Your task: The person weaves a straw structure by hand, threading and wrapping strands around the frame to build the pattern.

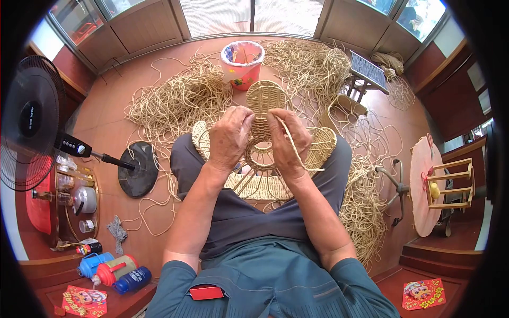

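On my lap rests a woven straw piece (266, 97) with rounded, petal-like panels about a central ring (263, 153). Bare rods show between the ring and the lower panel. My left hand (231, 135) is closed in a pinch at the left edge of the upper panel; its fingertips hide what is between them. At the panel's right edge, my right hand (290, 139) is pinched on a straw cord (290, 139), whose loose end trails over the hand toward the wrist.
Heaps of straw cord (183, 95) lie on the floor around a pink bucket (244, 71). A fan (32, 119) stands at left, near several flasks (116, 269). To the right are a round board with wooden legs (424, 185) and a small stool (368, 71).
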Demonstrator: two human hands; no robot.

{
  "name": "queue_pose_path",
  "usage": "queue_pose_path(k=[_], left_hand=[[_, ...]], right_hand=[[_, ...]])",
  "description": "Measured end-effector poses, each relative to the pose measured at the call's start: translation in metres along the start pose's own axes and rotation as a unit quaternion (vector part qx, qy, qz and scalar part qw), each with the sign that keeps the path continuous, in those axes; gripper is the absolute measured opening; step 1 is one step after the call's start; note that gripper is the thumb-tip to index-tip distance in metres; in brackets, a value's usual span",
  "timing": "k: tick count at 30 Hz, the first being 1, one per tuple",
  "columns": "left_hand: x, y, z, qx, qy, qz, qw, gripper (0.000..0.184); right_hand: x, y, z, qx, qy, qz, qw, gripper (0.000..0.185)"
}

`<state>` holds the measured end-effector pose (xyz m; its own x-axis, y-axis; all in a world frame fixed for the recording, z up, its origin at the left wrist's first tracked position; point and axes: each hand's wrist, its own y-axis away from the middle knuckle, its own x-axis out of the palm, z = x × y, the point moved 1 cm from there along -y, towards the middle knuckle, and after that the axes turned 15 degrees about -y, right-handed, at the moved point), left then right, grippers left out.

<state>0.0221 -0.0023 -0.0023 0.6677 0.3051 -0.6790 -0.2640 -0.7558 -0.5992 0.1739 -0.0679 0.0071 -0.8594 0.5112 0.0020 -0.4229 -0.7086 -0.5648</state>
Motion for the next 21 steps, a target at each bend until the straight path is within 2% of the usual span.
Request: queue_pose_path(k=[1, 2, 5, 6, 9, 14, 21], left_hand=[[0.001, -0.001, -0.001, -0.005, -0.011, 0.004, 1.000, 0.010], [0.002, -0.001, -0.002, -0.010, -0.022, 0.008, 1.000, 0.011], [0.007, -0.004, -0.007, -0.038, -0.059, 0.017, 0.997, 0.018], [0.010, -0.005, -0.008, -0.043, -0.077, 0.021, 0.996, 0.021], [0.015, -0.007, -0.012, -0.059, -0.118, 0.043, 0.990, 0.025], [0.006, -0.015, -0.023, -0.119, -0.132, 0.136, 0.975, 0.026], [0.011, -0.011, -0.016, -0.082, -0.010, 0.129, 0.988, 0.027]], right_hand=[[-0.001, -0.003, 0.001, 0.003, 0.004, 0.006, 1.000, 0.011], [0.001, -0.009, -0.001, -0.035, 0.006, 0.006, 0.999, 0.010], [0.005, -0.027, 0.015, -0.027, 0.016, 0.035, 0.999, 0.010], [0.007, -0.032, 0.010, -0.062, 0.016, 0.053, 0.997, 0.013], [0.011, -0.036, 0.006, 0.007, -0.026, 0.073, 0.997, 0.015], [0.001, -0.029, 0.005, 0.037, 0.027, 0.070, 0.997, 0.017], [-0.010, -0.024, -0.007, 0.012, 0.056, 0.077, 0.995, 0.017]])
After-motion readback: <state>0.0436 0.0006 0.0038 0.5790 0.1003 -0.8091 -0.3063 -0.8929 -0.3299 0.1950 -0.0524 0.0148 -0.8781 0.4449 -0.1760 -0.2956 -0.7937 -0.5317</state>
